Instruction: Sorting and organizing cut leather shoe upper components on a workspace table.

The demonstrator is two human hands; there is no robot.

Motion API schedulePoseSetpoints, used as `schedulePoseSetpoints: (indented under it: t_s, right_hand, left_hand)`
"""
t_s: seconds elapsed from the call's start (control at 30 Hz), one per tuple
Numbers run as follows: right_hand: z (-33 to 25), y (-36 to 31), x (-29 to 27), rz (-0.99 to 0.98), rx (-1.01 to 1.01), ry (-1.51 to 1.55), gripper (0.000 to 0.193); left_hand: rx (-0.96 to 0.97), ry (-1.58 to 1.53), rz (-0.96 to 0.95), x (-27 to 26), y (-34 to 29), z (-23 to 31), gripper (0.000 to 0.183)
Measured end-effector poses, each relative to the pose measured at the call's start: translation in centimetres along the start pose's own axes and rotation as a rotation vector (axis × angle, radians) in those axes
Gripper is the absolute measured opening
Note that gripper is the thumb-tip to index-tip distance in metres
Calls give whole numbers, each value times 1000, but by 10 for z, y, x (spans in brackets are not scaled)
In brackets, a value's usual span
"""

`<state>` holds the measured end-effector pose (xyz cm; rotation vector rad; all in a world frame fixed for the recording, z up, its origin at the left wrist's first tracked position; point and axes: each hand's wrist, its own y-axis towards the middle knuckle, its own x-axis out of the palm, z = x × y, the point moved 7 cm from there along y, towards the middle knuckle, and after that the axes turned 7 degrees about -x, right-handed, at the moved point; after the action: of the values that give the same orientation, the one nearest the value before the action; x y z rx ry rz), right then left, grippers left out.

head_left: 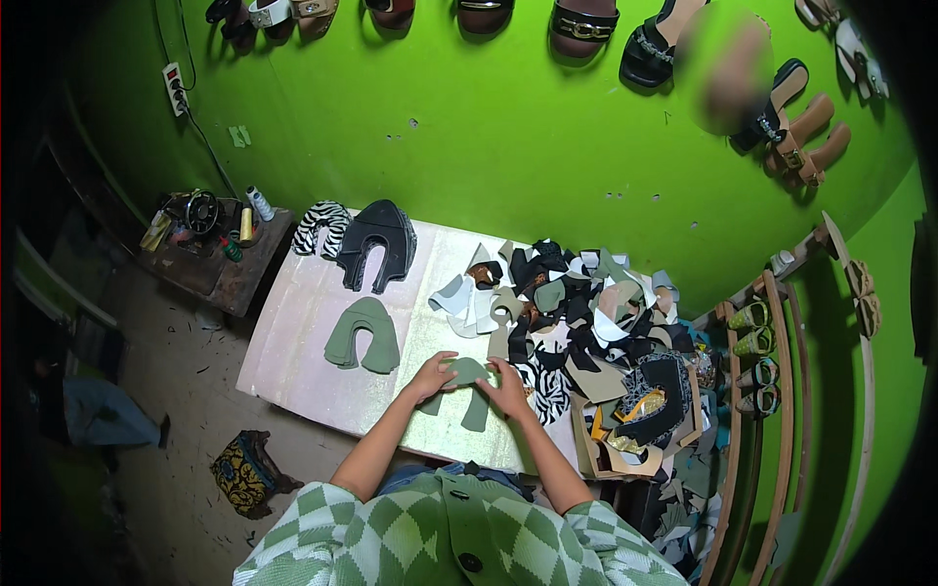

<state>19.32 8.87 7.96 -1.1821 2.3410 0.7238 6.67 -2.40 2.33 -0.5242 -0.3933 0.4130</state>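
Note:
Between both my hands is a green U-shaped shoe upper piece (466, 370), its two legs pointing toward me over the table (298, 386). My left hand (431, 376) grips its left edge with thumb and fingers. On the opposite edge, my right hand (507, 390) pinches it the same way. Left of my hands lies a stack of matching green upper pieces (363, 315). Farther back sit a stack of black upper pieces (379, 227) and a smaller zebra-striped stack (310, 230).
A heap of mixed material scraps (572, 293) covers the table's right side. Beside it stands a cardboard box (584, 451) holding black and gold pieces. Wooden racks (780, 391) hold sandals at the right. At the left is a small dark table (217, 278) with thread spools.

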Motion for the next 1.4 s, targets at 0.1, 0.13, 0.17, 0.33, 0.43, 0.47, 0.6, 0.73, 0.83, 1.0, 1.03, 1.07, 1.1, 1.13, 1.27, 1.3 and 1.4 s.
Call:
schedulePoseSetpoints:
  t_s: [0.1, 0.13, 0.17, 0.33, 0.43, 0.47, 0.6, 0.73, 0.83, 1.0, 1.03, 1.07, 1.1, 1.13, 1.27, 1.3, 1.4]
  right_hand:
    - [24, -3, 16, -252, 276, 253, 33]
    - [34, 0, 16, -255, 257, 271, 31]
    - [40, 3, 17, -259, 238, 290, 28]
    - [47, 10, 23, -231, 301, 725, 37]
    - [39, 1, 28, -285, 648, 883, 49]
    - [40, -1, 27, -244, 659, 886, 47]
    - [67, -9, 27, -73, 468, 568, 32]
    - [84, -23, 35, 103, 433, 280, 18]
    - [76, -25, 37, 152, 468, 104, 17]
    - [76, -27, 36, 212, 458, -34, 18]
    - [74, -26, 36, 207, 461, -35, 18]
    - [72, -25, 36, 212, 461, -25, 18]
    - [70, -25, 36, 218, 462, -15, 18]
    - [71, -26, 35, 211, 468, -3, 18]
    - [71, -26, 34, 192, 455, 4, 17]
    - [70, -26, 34, 185, 457, 6, 17]
    - [73, -28, 33, 197, 459, 7, 17]
  left_hand:
    - [48, 23, 63, -8, -6, 11, 40]
    - [73, 120, 71, -7, -5, 19, 38]
    - [98, 215, 81, -5, -5, 28, 35]
    - [222, 353, 69, -4, 3, 47, 21]
    - [228, 437, 93, -14, 6, 44, 21]
    - [228, 445, 85, -14, 9, 43, 21]
    - [237, 468, 66, -17, 27, 28, 23]
    - [262, 584, 167, -28, 34, 12, 24]
    - [277, 634, 276, -37, 34, 5, 23]
    - [292, 708, 419, -42, 37, 3, 22]
    - [287, 704, 420, -43, 36, 1, 22]
    - [287, 725, 446, -44, 35, 1, 23]
    - [287, 747, 473, -46, 33, 1, 23]
    - [285, 745, 468, -41, 31, 4, 23]
    - [232, 847, 532, -36, 22, 11, 22]
    - [238, 873, 551, -36, 20, 13, 22]
    - [217, 927, 533, -27, 17, 21, 20]
